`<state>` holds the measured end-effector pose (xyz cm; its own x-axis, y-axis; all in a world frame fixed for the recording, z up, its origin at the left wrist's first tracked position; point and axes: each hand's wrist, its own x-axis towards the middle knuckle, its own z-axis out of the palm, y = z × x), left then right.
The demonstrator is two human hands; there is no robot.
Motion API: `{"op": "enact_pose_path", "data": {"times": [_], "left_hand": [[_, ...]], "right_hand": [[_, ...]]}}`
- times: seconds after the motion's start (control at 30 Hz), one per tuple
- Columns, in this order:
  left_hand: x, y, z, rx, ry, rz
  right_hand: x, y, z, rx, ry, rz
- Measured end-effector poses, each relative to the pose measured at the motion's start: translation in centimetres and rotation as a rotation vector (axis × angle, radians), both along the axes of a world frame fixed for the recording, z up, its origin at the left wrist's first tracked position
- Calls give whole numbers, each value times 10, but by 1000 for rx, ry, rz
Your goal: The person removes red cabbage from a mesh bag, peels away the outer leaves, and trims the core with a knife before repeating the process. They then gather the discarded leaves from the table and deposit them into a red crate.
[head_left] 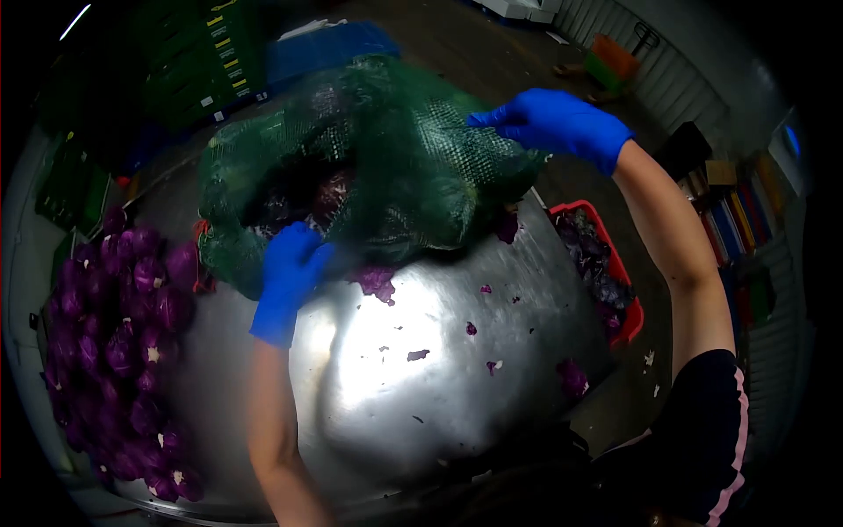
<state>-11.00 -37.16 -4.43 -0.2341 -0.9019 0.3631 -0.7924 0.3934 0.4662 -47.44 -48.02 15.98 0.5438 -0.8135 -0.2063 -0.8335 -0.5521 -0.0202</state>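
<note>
A person in blue gloves works a green net sack (pixel 386 158) over a steel tabletop (pixel 421 369), seen from the head camera. The right hand (pixel 553 119) grips the sack's upper edge, fingers closed on the mesh and lifting it clear of the surface. The left hand (pixel 290 277) is pressed against the sack's lower front, fingers curled into the netting; the blur there makes it hard to tell how firmly it holds. Through the mesh, dark red cabbages (pixel 329 198) show inside the sack, which sits at the far middle of the tabletop.

A heap of trimmed red cabbages (pixel 118 351) fills the left side of the tabletop, well apart from the hands. Loose purple leaf scraps (pixel 492 334) lie scattered across the bare metal in front of the sack, and one larger torn leaf (pixel 376 283) hangs just below its bottom edge. To the right, beside the tabletop's edge, a red crate (pixel 606 263) holds discarded purple trimmings. Green crates (pixel 198 53) stand stacked in the dark background.
</note>
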Motion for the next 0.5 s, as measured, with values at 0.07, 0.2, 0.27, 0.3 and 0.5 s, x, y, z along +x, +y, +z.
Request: {"op": "enact_pose_path", "data": {"times": [0.07,0.2,0.27,0.3,0.5], "left_hand": [[-44,3,32,225,478,-26],[-121,-33,60,233,121,480],[-107,-39,31,221,406,345],[-99,-41,11,214,554,273],[-112,-10,9,111,416,54]], "right_hand": [[14,8,8,168,-148,19],[66,-20,-59,47,-407,438],[52,-32,-66,138,-371,387],[44,-39,-67,184,-346,362],[-41,-46,1,259,-99,-4]]}}
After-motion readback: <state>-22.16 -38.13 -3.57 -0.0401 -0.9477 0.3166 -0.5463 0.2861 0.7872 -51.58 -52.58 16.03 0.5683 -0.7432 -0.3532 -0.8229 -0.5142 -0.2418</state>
